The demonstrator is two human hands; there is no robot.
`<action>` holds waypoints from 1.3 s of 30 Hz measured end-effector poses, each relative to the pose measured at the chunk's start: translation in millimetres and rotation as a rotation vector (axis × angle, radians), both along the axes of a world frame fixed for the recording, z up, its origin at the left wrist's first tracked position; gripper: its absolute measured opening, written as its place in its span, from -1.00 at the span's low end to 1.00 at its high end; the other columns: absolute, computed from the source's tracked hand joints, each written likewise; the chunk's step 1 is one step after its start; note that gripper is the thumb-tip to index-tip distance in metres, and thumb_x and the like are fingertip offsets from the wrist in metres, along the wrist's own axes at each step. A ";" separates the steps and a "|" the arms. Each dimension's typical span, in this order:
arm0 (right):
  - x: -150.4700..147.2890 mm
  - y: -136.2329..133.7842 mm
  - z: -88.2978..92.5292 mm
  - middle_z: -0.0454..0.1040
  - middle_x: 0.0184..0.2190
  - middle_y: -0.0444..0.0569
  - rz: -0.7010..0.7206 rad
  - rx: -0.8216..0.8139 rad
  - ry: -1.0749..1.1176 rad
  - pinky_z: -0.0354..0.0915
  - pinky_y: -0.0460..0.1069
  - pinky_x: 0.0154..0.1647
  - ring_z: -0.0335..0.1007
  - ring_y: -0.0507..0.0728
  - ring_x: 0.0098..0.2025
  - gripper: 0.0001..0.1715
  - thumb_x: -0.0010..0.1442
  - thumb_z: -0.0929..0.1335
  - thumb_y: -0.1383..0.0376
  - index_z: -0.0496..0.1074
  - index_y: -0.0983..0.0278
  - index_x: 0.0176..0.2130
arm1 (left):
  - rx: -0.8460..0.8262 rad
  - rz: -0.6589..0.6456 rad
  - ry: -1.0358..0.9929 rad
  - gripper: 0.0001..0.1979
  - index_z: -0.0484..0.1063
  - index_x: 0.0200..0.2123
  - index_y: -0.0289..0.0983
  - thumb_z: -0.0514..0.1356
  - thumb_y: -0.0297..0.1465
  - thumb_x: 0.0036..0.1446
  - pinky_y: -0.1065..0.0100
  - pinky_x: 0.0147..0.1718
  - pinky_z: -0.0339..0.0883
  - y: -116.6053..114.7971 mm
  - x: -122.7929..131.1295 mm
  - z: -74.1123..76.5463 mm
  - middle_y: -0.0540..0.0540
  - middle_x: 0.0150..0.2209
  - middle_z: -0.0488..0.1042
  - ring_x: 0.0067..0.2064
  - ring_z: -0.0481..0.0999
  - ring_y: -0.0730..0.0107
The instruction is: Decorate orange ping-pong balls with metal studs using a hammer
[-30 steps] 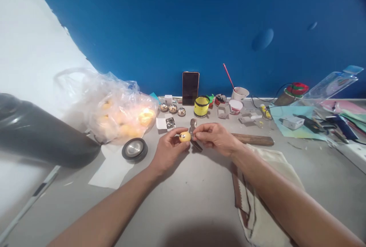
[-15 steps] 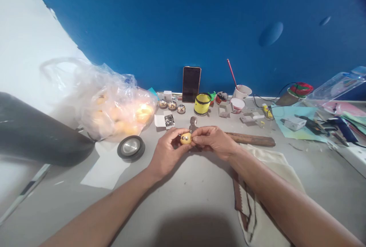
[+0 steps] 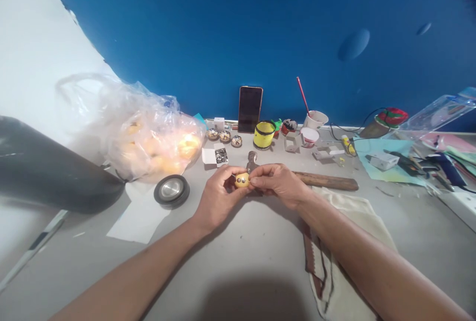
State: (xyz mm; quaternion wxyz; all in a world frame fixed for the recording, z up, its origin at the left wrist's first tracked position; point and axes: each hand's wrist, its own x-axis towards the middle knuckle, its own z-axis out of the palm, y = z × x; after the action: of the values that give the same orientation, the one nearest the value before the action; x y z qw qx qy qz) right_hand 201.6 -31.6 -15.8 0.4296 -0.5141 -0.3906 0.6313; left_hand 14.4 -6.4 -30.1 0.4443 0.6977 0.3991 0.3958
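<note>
While the left hand clasps a small, rounded yellow ball between thumb and fingers, the right hand meets it from the other side. Ball: held up between the two hands, over a grey tabletop; two round, shiny spots face the camera. Right thumb and forefinger lie close together at the ball's right edge; cannot tell whether they are clamped on it or on something smaller.

Just behind the hands, a claw hammer with a dark metal head and brown wooden handle; right hand covers part of it. Beyond the left fingers, an open white cardboard box of shiny metal bits. Farther back, three silvery studded balls in a row, then a yellow cylindrical cup with a black rim and a dark phone propped upright against the blue wall.

Left: a clear plastic bag with yellow-orange round contents. Under the right forearm: a cream cloth with brown trim.
</note>
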 end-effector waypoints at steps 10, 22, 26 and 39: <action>-1.6 -1.0 2.0 0.54 -0.52 -0.06 0.002 0.024 0.000 -0.02 -0.09 -0.54 0.14 -0.04 -0.54 -0.69 -0.17 0.58 0.16 0.59 0.31 -0.44 | -0.056 0.005 -0.007 -0.70 0.53 -0.22 -0.25 0.40 -0.22 0.03 0.39 -0.35 0.35 -1.0 0.1 2.8 -0.04 -0.30 0.48 -0.34 0.44 0.39; -1.6 -1.7 1.2 0.53 -0.52 -0.07 0.002 0.038 -0.012 -0.01 -0.08 -0.53 0.14 -0.05 -0.55 -0.71 -0.15 0.57 0.18 0.59 0.32 -0.44 | -0.070 0.003 -0.022 -0.70 0.52 -0.24 -0.25 0.42 -0.21 0.03 0.39 -0.36 0.35 -1.9 1.4 3.6 -0.03 -0.31 0.47 -0.36 0.44 0.42; -2.2 -1.6 1.9 0.53 -0.52 -0.07 -0.003 0.052 -0.009 -0.01 -0.08 -0.54 0.14 -0.05 -0.55 -0.70 -0.15 0.57 0.16 0.58 0.32 -0.45 | -0.069 0.008 -0.023 -0.71 0.53 -0.24 -0.26 0.42 -0.22 0.03 0.38 -0.36 0.35 -1.7 1.5 3.0 -0.03 -0.31 0.48 -0.35 0.44 0.41; -4.7 -2.5 4.3 0.51 -0.56 -0.09 -0.021 0.056 -0.012 0.03 -0.08 -0.53 0.14 -0.06 -0.56 -0.73 -0.17 0.56 0.19 0.59 0.32 -0.46 | -0.053 0.012 -0.026 -0.73 0.51 -0.28 -0.26 0.41 -0.22 0.03 0.39 -0.38 0.32 -3.1 2.1 6.7 -0.02 -0.32 0.46 -0.37 0.42 0.42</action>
State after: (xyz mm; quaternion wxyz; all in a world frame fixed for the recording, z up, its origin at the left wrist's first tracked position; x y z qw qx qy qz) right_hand 196.8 -34.1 -11.5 0.4481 -0.5094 -0.4054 0.6126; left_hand 16.5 -9.5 -23.4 0.4656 0.6780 0.4077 0.3967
